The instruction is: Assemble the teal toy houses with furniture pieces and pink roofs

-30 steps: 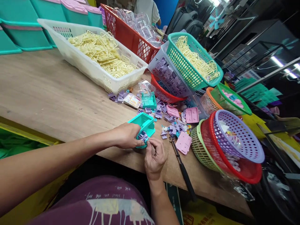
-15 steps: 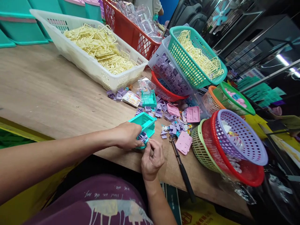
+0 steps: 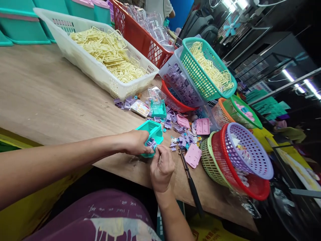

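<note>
My left hand (image 3: 137, 142) is closed around the near side of a teal plastic box (image 3: 157, 131) with inner compartments. A small purple plastic piece (image 3: 150, 142) shows at the box's near end, by my left fingertips. My right hand (image 3: 162, 164) pinches a small turquoise plastic part (image 3: 154, 147) against that purple piece. The exact fit between the two is hidden by the fingers. Just beyond the box lie loose purple pieces (image 3: 168, 123) and a second teal box (image 3: 158, 109) with a clear cover. A hammer (image 3: 190, 177) with a black handle rests right of my right hand.
A white basket (image 3: 105, 78) of pale yellow frames stands at the back left. Pink plates (image 3: 193, 155) lie near stacked baskets (image 3: 265, 167) on the right. Behind are a red crate (image 3: 140, 36) and a teal basket (image 3: 200, 78). A person's arm (image 3: 172, 13) shows at the back.
The view has turned slightly, so the right-hand baskets appear further left. My hands keep hold of the teal box and the small turquoise part, with only slight finger movement.
</note>
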### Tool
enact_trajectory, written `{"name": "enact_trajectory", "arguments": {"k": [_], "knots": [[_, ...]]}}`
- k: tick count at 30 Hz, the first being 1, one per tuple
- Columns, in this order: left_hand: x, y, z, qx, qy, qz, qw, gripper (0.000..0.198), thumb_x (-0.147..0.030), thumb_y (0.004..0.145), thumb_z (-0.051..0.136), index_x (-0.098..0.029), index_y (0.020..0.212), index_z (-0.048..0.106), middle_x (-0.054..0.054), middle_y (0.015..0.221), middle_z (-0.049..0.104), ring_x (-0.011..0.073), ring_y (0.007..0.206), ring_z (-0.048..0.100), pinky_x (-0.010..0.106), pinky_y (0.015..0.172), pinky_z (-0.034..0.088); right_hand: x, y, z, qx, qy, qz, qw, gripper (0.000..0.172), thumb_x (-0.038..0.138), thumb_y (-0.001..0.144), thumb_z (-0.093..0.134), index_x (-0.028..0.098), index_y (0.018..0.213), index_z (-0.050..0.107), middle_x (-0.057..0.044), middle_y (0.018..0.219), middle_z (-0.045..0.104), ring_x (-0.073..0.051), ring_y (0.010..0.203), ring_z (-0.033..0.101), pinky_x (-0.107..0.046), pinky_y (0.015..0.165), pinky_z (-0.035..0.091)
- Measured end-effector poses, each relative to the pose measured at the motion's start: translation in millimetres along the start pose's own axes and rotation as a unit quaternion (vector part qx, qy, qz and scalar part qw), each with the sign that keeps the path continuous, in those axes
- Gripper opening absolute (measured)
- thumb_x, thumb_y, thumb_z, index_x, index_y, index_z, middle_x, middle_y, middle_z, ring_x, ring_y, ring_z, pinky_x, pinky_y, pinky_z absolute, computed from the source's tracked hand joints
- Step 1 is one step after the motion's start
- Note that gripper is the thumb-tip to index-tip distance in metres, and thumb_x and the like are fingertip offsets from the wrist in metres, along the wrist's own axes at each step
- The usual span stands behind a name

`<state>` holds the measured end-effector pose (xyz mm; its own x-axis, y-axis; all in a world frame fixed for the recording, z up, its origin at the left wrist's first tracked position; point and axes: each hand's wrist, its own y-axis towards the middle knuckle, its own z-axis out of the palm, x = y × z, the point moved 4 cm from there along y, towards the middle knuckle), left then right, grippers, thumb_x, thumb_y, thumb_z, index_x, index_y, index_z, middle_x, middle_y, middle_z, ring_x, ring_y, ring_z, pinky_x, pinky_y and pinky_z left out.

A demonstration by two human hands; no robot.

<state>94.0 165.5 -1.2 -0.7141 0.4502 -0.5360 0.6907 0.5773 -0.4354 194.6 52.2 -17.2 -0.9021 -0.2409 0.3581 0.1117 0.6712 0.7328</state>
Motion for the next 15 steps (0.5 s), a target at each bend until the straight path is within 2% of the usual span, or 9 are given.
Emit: {"name": "enact_trajectory", "arguments": {"k": [4, 6, 12, 13, 15], "knots": [[11, 4, -0.6, 0.003, -0.135, -0.007, 0.991, 0.041, -0.051, 0.071, 0.063, -0.020, 0.056, 0.040, -0.003, 0.052, 0.040, 0.0109, 0.050, 0.033, 0.026, 0.048, 0.021, 0, 16, 0, 0.040, 0.039, 0.061, 0.997, 0.011, 0.011, 0.094, 0.051, 0.017, 0.093, 0.060, -0.006, 0.086, 0.064, -0.016, 0.083, 0.062, -0.030, 0.075, 0.052], [15, 5, -1.0, 0.011, -0.198, -0.001, 0.980, 0.042, -0.049, 0.068, 0.065, -0.021, 0.055, 0.037, -0.005, 0.051, 0.035, 0.0098, 0.050, 0.028, 0.026, 0.048, 0.020, -2, 23, 0, 0.072, 0.052, 0.067, 0.994, 0.011, 0.011, 0.094, 0.052, 0.018, 0.089, 0.060, -0.005, 0.084, 0.064, -0.016, 0.080, 0.061, -0.029, 0.073, 0.050], [21, 6, -1.3, 0.009, -0.275, 0.040, 0.961, 0.041, -0.044, 0.063, 0.069, -0.021, 0.054, 0.036, -0.005, 0.052, 0.031, 0.0091, 0.051, 0.025, 0.025, 0.048, 0.018, -3, 33, 3, 0.133, 0.043, -0.080, 0.987, 0.016, 0.007, 0.093, 0.051, 0.016, 0.101, 0.061, -0.009, 0.096, 0.066, -0.018, 0.093, 0.063, -0.032, 0.084, 0.052], [22, 6, -0.8, 0.004, -0.275, 0.043, 0.960, 0.041, -0.044, 0.064, 0.068, -0.021, 0.054, 0.036, -0.006, 0.052, 0.031, 0.0091, 0.051, 0.024, 0.025, 0.047, 0.018, -3, 34, 4, 0.131, 0.044, -0.079, 0.987, 0.016, 0.007, 0.093, 0.051, 0.016, 0.100, 0.061, -0.009, 0.095, 0.066, -0.018, 0.092, 0.063, -0.032, 0.084, 0.052], [25, 6, 0.5, -0.007, -0.270, 0.039, 0.962, 0.042, -0.046, 0.066, 0.067, -0.021, 0.054, 0.035, -0.006, 0.051, 0.030, 0.0091, 0.051, 0.024, 0.026, 0.047, 0.017, -3, 34, 7, 0.114, 0.054, -0.029, 0.992, 0.012, 0.009, 0.094, 0.052, 0.017, 0.095, 0.060, -0.006, 0.089, 0.065, -0.016, 0.086, 0.062, -0.030, 0.079, 0.052]]}}
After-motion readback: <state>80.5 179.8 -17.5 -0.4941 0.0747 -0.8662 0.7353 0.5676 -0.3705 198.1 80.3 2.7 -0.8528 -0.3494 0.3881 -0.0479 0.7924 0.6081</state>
